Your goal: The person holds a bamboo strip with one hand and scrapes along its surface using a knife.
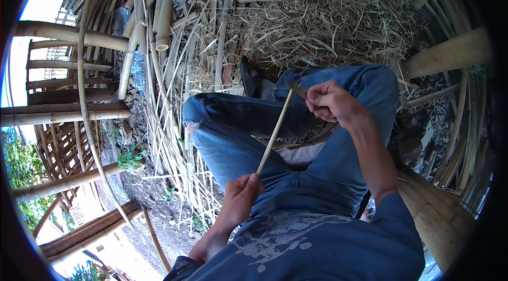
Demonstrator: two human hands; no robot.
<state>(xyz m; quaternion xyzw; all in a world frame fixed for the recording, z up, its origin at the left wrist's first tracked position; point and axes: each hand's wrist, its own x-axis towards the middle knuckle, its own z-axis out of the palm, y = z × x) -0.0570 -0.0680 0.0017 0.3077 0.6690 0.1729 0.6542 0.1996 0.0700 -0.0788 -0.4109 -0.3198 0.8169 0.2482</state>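
A thin pale bamboo strip (274, 135) slants up and away across my lap. My left hand (241, 196) is closed around its near end, thumb along the strip. My right hand (330, 102) is in a fist over my right thigh, gripping a knife (298, 90) with a short, dark brownish blade. The blade points left and lies at or very near the strip's far tip; whether the two touch I cannot tell. The knife's handle is hidden inside my fingers.
Bamboo shavings (328, 30) are heaped beyond my knees. Several split strips (182, 159) lie along my left side. Bamboo poles (166, 22) lean at the far left, near a clear plastic bottle (138, 69). A thick bamboo pole (450, 53) juts in at the right.
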